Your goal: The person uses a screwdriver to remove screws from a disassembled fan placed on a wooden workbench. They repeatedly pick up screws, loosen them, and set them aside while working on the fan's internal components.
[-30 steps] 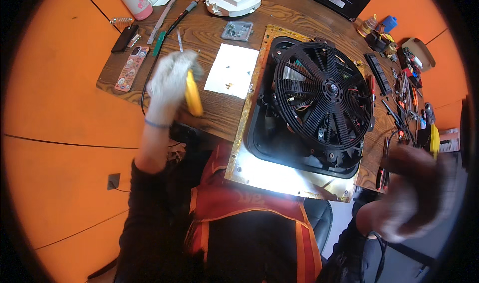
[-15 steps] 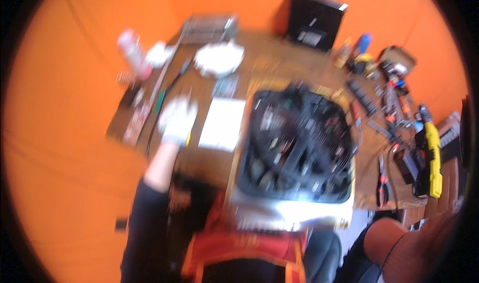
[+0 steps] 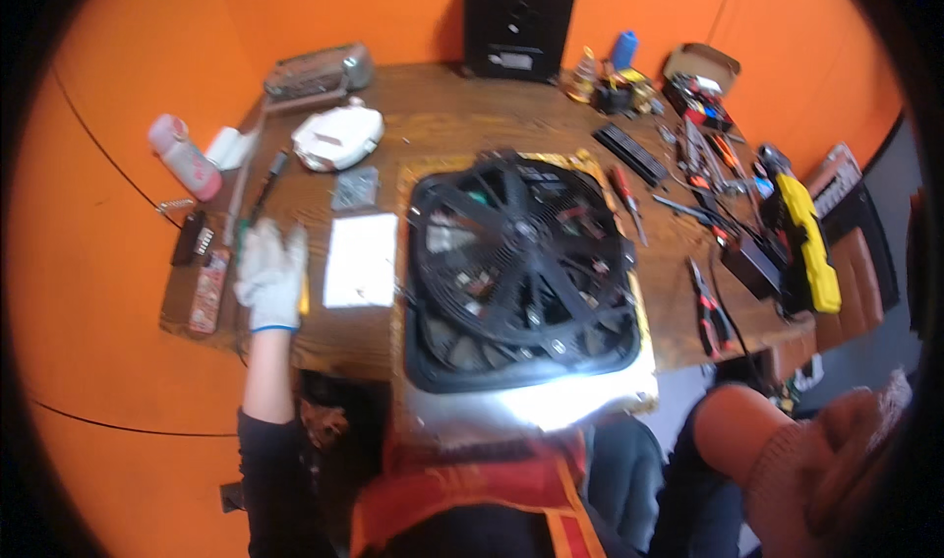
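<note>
My left hand [image 3: 270, 275], in a white work glove with a blue cuff edge, lies over the left part of the wooden table. Its fingers are stretched out and apart, with nothing seen held in them. Beside its palm a narrow yellow thing [image 3: 304, 293] shows; past its fingertips lies a dark stick-like tool [image 3: 269, 182]. My right hand [image 3: 836, 469], gloved and in shadow, is raised close at the lower right, its fingers not discernible. Between my arms, a large black fan with a round guard [image 3: 521, 238] sits on a metal-edged unit [image 3: 511, 411] overhanging the table's front edge.
Near my left hand are a white sheet [image 3: 361, 261], a small clear bag [image 3: 355, 189] and a white round case [image 3: 337, 137]. Right of the fan lie a red screwdriver [image 3: 626, 202], pliers [image 3: 709, 307] and a yellow-black tool [image 3: 808, 238]. A black box [image 3: 518, 25] stands behind.
The view has swung, so the table sits further left and the picture is sharper. My left hand still rests by the white sheet, its fingers now plainly spread. My right hand stays raised.
</note>
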The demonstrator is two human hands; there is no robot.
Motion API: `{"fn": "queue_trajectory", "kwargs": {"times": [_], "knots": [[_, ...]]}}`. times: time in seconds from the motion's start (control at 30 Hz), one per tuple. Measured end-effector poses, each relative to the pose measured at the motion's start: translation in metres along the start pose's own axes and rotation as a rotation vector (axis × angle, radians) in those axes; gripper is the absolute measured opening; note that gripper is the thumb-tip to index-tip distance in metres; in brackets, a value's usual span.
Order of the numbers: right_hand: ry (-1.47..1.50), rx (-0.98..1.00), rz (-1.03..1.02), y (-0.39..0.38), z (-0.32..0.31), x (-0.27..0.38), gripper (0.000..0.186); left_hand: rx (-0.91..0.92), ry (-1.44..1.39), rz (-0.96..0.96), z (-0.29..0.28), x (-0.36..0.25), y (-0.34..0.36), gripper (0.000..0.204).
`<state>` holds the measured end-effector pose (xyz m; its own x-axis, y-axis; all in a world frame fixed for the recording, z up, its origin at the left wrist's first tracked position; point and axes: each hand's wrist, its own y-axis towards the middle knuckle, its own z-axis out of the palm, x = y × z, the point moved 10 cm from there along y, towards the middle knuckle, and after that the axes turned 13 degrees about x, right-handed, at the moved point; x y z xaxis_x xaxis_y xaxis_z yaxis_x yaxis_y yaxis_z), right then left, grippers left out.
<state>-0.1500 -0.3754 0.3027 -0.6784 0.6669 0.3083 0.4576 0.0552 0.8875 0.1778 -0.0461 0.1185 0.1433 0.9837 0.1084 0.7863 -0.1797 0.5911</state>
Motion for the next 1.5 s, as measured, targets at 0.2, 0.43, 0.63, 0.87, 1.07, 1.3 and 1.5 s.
{"fn": "queue_trajectory", "kwargs": {"times": [0.2, 0.43, 0.63, 0.87, 1.07, 1.3, 1.5], "knots": [[-0.047, -0.205, 0.137, -0.038, -0.018, -0.02, 0.044, 0.212, -0.549, -0.092, -0.02, 0.019, -0.045, 0.041], [-0.09, -0.216, 0.695, -0.169, 0.013, -0.07, 0.049, 0.098, -1.135, -0.055, -0.016, 0.005, -0.132, 0.02], [-0.328, -0.128, 0.727, -0.265, -0.003, -0.038, 0.04, 0.142, -1.217, -0.114, -0.004, -0.006, -0.182, 0.017], [-0.268, -0.273, 0.823, -0.317, -0.021, -0.039, 0.044, -0.076, -0.951, -0.164, -0.003, 0.01, -0.197, 0.024], [-0.264, -0.179, 0.974, -0.325, -0.011, -0.068, 0.046, 0.591, -1.083, -0.298, 0.01, -0.023, -0.236, 0.042], [0.105, -0.19, 1.015, -0.322, 0.021, -0.104, 0.054, 0.703, -1.967, -0.65, 0.031, -0.061, -0.242, 0.051], [0.057, -0.076, 1.056, -0.322, 0.022, -0.107, 0.053, 0.672, -1.709, -0.742, 0.025, -0.048, -0.239, 0.053]]}}
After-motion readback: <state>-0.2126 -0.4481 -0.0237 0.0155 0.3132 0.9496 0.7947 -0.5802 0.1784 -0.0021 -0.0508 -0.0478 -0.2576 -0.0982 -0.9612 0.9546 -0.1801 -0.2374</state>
